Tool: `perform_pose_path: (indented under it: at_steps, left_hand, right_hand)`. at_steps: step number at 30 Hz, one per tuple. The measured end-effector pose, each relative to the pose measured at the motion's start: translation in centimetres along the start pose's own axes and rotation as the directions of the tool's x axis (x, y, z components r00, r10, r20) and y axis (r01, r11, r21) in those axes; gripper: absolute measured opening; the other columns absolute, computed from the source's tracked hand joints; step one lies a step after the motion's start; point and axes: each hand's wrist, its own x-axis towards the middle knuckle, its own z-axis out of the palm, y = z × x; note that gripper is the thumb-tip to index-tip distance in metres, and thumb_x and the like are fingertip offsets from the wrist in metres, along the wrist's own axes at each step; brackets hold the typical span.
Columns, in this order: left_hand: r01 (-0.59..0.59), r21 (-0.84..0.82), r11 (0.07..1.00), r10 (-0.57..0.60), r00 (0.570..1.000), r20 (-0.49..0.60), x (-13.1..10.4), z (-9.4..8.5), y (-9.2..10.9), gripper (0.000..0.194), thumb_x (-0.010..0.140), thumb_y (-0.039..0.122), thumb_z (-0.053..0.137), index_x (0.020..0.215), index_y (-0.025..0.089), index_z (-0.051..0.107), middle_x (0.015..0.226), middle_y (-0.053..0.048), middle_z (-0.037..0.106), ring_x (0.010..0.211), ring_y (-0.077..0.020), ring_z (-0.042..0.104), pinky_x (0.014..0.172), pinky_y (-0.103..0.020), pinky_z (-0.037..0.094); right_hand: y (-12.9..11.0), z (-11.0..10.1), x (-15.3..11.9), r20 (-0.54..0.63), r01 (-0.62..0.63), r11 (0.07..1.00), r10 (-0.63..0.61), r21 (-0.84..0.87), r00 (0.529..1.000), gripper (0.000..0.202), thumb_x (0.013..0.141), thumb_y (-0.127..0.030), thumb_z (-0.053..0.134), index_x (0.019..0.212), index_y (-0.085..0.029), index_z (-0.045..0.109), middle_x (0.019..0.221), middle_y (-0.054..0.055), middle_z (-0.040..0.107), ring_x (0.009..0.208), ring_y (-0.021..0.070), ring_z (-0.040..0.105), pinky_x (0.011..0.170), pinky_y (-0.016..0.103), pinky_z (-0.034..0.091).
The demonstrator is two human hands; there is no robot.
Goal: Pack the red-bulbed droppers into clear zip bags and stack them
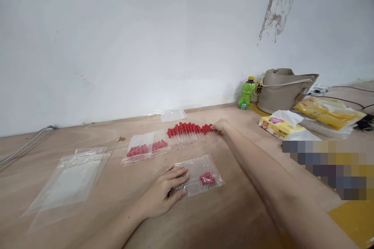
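My left hand lies spread on a clear bag; red-topped droppers lie immediately left of my right hand, whose grip I cannot tell.

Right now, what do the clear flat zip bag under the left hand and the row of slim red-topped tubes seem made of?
Clear flat zip bag: likely thin, glossy plastic film; it is see-through and catches light.
Red bulb-shaped tops: perhaps rubber or soft plastic, smooth, in solid opaque red.
Slim tube stems: transparent, so glass or clear plastic; I cannot tell which.
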Motion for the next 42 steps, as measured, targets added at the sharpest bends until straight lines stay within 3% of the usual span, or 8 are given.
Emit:
perform_pose_path:
  at_steps: [7,12,18,23,28,31,36,42]
  left_hand:
    - [0.004,-0.006,1.0,-0.004,1.0,-0.014,0.0,-0.1,0.2,0.04,0.087,0.031,0.042,0.126,0.027,0.038,0.131,-0.003,0.04,0.121,-0.0196,0.034,0.103,-0.044,0.022]
    - [0.016,0.003,1.0,-0.016,1.0,-0.002,0.0,-0.2,0.2,0.04,0.087,0.032,0.041,0.127,0.028,0.038,0.132,-0.002,0.039,0.122,-0.0192,0.033,0.103,-0.043,0.021]
    - [0.013,-0.002,1.0,-0.013,1.0,-0.009,0.0,-0.3,0.3,0.043,0.087,0.033,0.041,0.129,0.027,0.034,0.132,-0.002,0.039,0.121,-0.0196,0.035,0.103,-0.044,0.021]
    - [0.037,0.001,0.999,-0.037,0.999,-0.024,0.0,-0.1,0.1,0.048,0.087,0.034,0.041,0.132,0.027,0.027,0.133,-0.002,0.037,0.121,-0.0202,0.034,0.103,-0.043,0.022]
    - [0.024,-0.021,0.999,-0.025,0.999,-0.034,-0.1,-0.1,0.2,0.051,0.087,0.032,0.042,0.133,0.027,0.023,0.133,-0.002,0.037,0.12,-0.0211,0.036,0.103,-0.045,0.021]
    - [0.028,-0.025,0.999,-0.029,0.999,-0.04,-0.1,-0.1,0.2,0.051,0.086,0.033,0.043,0.133,0.028,0.023,0.134,-0.002,0.036,0.12,-0.0218,0.036,0.103,-0.045,0.022]
    - [0.04,-0.02,0.999,-0.041,0.999,-0.028,-0.2,-0.1,0.2,0.051,0.086,0.033,0.043,0.133,0.028,0.023,0.134,-0.002,0.036,0.121,-0.0211,0.035,0.103,-0.045,0.022]
    - [0.042,-0.047,0.998,-0.044,0.999,-0.027,-0.1,-0.2,0.4,0.052,0.086,0.031,0.043,0.133,0.028,0.022,0.134,-0.002,0.036,0.121,-0.0215,0.035,0.103,-0.046,0.021]
  right_hand:
    - [-0.4,-2.2,-2.0,0.054,-0.263,0.936,0.258,0.235,0.965,0.03,0.083,-0.03,0.046,0.109,-0.014,0.048,0.108,0.007,0.052,0.091,0.0165,0.053,0.076,0.037,0.046]
    - [0.8,-3.1,-7.1,0.059,-0.182,0.889,0.174,0.42,0.983,0.01,0.081,-0.014,0.041,0.082,-0.014,0.051,0.064,-0.001,0.048,0.051,0.0058,0.046,0.049,0.019,0.042]
    - [1.5,-1.1,-14.4,-0.022,0.044,0.839,-0.038,0.543,0.999,0.03,0.07,-0.026,0.052,0.099,-0.024,0.041,0.067,-0.005,0.043,0.051,0.007,0.044,0.045,0.019,0.038]
    - [1.4,-0.7,-15.7,-0.112,0.07,0.826,-0.008,0.559,0.994,0.033,0.065,-0.033,0.056,0.092,-0.024,0.04,0.07,-0.004,0.044,0.055,0.008,0.048,0.052,0.023,0.043]
    - [1.8,-1.2,-16.4,0.147,-0.032,0.911,-0.031,0.411,0.989,0.03,0.06,-0.034,0.064,0.079,-0.019,0.046,0.072,-0.001,0.053,0.06,0.009,0.051,0.059,0.025,0.043]
    - [1.9,-1.7,-16.6,0.337,0.054,0.986,-0.105,0.155,0.936,0.029,0.058,-0.034,0.068,0.075,-0.015,0.054,0.062,-0.003,0.052,0.054,0.0075,0.045,0.052,0.021,0.037]
    - [1.8,-1.8,-16.3,0.424,0.27,0.963,-0.237,-0.02,0.874,0.023,0.061,-0.033,0.067,0.074,-0.016,0.063,0.059,-0.003,0.051,0.053,0.0069,0.04,0.049,0.02,0.031]
    - [1.8,-2.6,-15.6,0.558,0.348,0.935,-0.251,-0.073,0.791,0.022,0.065,-0.036,0.063,0.074,-0.017,0.064,0.06,-0.001,0.054,0.052,0.0075,0.042,0.047,0.019,0.032]
